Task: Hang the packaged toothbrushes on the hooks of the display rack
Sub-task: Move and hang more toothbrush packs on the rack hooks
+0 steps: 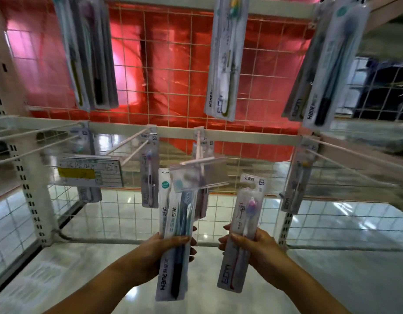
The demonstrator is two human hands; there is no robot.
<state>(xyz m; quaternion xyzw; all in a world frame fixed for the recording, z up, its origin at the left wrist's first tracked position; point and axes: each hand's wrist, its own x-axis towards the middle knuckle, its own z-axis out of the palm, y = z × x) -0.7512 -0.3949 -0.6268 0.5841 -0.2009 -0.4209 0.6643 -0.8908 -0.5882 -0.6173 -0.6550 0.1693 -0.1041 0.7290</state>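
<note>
Clear plastic wraps the single pink-headed toothbrush pack (243,232) that the right hand (257,245) grips around its lower middle, fingers curled behind and thumb across the front, so the card stands upright with its hang slot well above the knuckles. To the left of that hand, the left hand (171,248) clasps a small stack of taller packs (173,234) the same way, their tops reaching up just in front of the centre hook (199,152) and its clear label holder (200,175). Because both hands are full, neither is free to steady a card at its top, and that looks like the chief risk: held so low, the single pack can wobble or flex as its slot is brought to a hook tip, and the slot may miss or catch on the edge. The label holder projects at the front of the centre hook, above and between the hands, so a pack lifted straight up could knock it or be blocked by it. The stack in the left hand is loosely fanned, and a looser squeeze could let one slide out toward the shelf floor (82,264) below. Further up and left of the hands, another hook (128,143) carries a hanging pack (149,173) at its back; pushing a new card on hard could set it swinging. Packs on the upper row (225,57) hang above, well apart from both hands.
</note>
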